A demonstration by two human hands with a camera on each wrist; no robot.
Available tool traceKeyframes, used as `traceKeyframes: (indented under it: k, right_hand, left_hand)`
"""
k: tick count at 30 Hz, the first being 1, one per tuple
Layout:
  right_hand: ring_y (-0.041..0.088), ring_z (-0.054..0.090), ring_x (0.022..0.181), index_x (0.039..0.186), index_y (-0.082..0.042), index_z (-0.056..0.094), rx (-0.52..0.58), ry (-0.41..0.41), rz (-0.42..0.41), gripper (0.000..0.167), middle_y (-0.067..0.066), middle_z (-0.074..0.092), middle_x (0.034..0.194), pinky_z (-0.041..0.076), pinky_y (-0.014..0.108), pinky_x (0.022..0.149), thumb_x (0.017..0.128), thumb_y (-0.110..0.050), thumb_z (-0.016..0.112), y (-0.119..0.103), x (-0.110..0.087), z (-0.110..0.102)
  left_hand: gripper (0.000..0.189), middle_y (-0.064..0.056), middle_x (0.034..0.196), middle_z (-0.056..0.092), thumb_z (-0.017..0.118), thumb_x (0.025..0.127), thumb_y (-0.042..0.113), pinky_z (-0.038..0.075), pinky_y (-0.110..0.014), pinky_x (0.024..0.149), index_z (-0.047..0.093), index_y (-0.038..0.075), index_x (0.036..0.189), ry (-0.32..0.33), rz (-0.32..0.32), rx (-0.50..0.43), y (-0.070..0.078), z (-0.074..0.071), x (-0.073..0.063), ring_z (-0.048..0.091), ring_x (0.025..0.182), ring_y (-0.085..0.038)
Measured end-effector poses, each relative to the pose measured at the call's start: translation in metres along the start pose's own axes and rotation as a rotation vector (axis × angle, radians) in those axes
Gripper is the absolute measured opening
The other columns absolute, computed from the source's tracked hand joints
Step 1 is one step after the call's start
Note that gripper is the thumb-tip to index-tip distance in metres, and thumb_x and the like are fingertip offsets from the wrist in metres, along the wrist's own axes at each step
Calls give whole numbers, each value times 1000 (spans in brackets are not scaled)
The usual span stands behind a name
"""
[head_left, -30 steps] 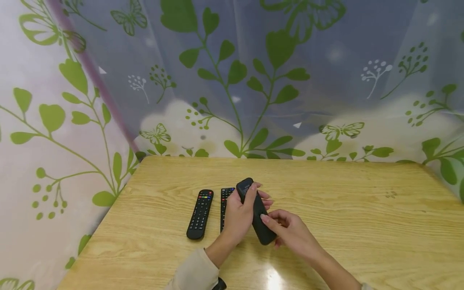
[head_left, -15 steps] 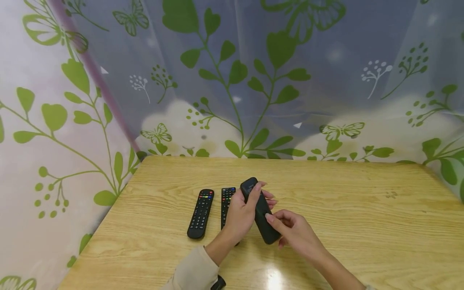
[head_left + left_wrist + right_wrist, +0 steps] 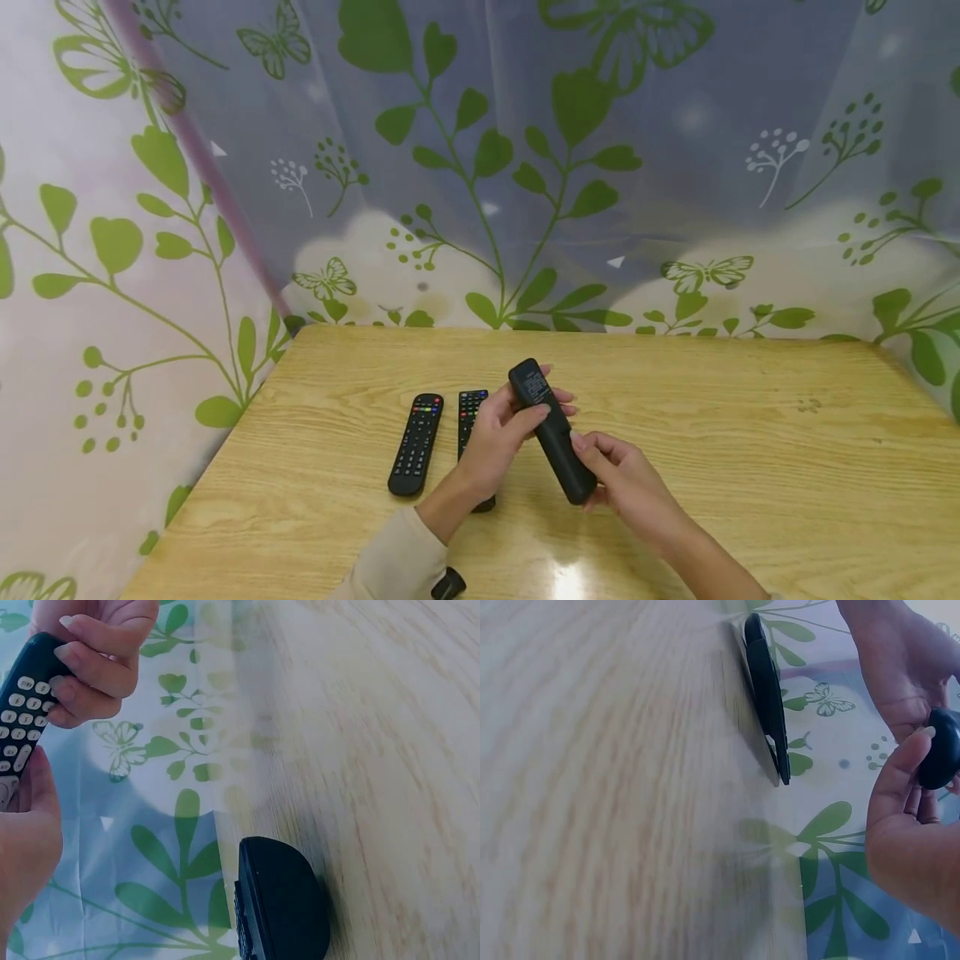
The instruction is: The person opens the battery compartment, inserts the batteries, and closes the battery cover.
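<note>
A black remote control (image 3: 557,458) is held slantwise over the table, its back with a printed label turned up in the head view. My left hand (image 3: 495,437) grips the upper part, thumb across the back. With thumb and fingers, my right hand (image 3: 626,475) pinches the lower end at its side edge. From the left wrist, the held remote's white-buttoned face (image 3: 24,712) shows, with right fingertips curled at its end. Two more black remotes lie face up left of the hands: a rounded one (image 3: 415,446) and a straighter one (image 3: 467,417), partly hidden by the left hand.
The wood-grain table (image 3: 750,467) runs back to a leaf-and-butterfly patterned cloth (image 3: 675,167), which also hangs at the left. A small black object (image 3: 448,583) shows beside the left sleeve (image 3: 401,554) at the bottom edge.
Both hands have shifted slightly right with the remote. My left thumb has moved down its back, so the printed label shows more. The two remotes on the table stay put.
</note>
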State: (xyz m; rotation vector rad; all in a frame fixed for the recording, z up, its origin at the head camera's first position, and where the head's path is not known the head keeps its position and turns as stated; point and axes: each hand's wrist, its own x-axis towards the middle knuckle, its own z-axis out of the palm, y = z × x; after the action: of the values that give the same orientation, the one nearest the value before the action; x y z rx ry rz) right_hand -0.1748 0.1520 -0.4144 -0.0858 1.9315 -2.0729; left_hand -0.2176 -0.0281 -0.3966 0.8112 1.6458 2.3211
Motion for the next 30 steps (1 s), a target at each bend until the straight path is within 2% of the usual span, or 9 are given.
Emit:
traceKeyframes:
  k: [4, 7, 10, 13, 19, 23, 27, 30]
  right_hand:
    - [18, 54, 75, 99, 0, 56, 34, -2, -9, 34, 10, 52, 95, 51, 25, 57, 102, -33, 47, 0, 0, -2]
    - [20, 57, 78, 108, 1, 55, 2, 59, -8, 34, 11, 55, 100, 54, 29, 61, 100, -32, 51, -1, -1, -1]
    - [25, 61, 85, 119, 2, 52, -52, 100, -25, 38, 14, 56, 107, 56, 34, 68, 98, -30, 56, -4, -4, 0]
    - [32, 62, 93, 125, 2, 50, -112, 85, -69, 40, 17, 56, 111, 56, 36, 76, 98, -26, 58, -6, -7, -2]
    - [29, 61, 101, 127, 1, 51, -251, 54, -142, 41, 16, 57, 116, 55, 32, 81, 99, -29, 55, -9, -8, -11]
    - [27, 60, 105, 125, -3, 53, -361, 94, -181, 39, 15, 57, 120, 54, 34, 84, 98, -32, 55, -11, -8, -24]
    - [27, 58, 110, 125, -8, 54, -500, 149, -201, 41, 12, 56, 125, 52, 38, 87, 97, -37, 56, -15, -9, -39]
    - [30, 56, 113, 129, -8, 51, -574, 172, -198, 47, 13, 53, 130, 51, 42, 89, 96, -41, 56, -19, -10, -50]
  left_hand:
    - [48, -24, 120, 57, 54, 98, 16, 47, -39, 97, 39, 0, 141, -15, 27, -32, -1, -1, 0, 61, 109, -30]
    - [46, -23, 118, 59, 57, 97, 14, 49, -38, 95, 42, 1, 138, -6, 47, -14, -2, -2, 1, 61, 108, -30]
    - [43, -23, 116, 60, 59, 95, 9, 51, -37, 92, 45, 0, 135, 29, 61, 15, -3, -2, 3, 61, 106, -34]
    - [42, -22, 114, 61, 61, 94, 8, 52, -37, 89, 48, 0, 133, 78, 56, 42, -2, -2, 5, 62, 105, -35]
    - [41, -13, 107, 65, 69, 90, 16, 56, -38, 81, 56, 6, 127, 176, -23, 118, 1, 1, 8, 65, 92, -23]
    - [47, -11, 99, 64, 73, 86, 22, 58, -36, 74, 56, 6, 127, 243, -90, 204, 0, 3, 12, 63, 81, -17]
    - [60, -7, 97, 63, 76, 84, 29, 57, -31, 66, 51, 4, 132, 311, -164, 312, -6, 2, 17, 62, 77, -15]
    - [64, -4, 97, 64, 77, 82, 35, 56, -29, 60, 51, 4, 132, 330, -226, 420, -10, 1, 20, 62, 74, -15]
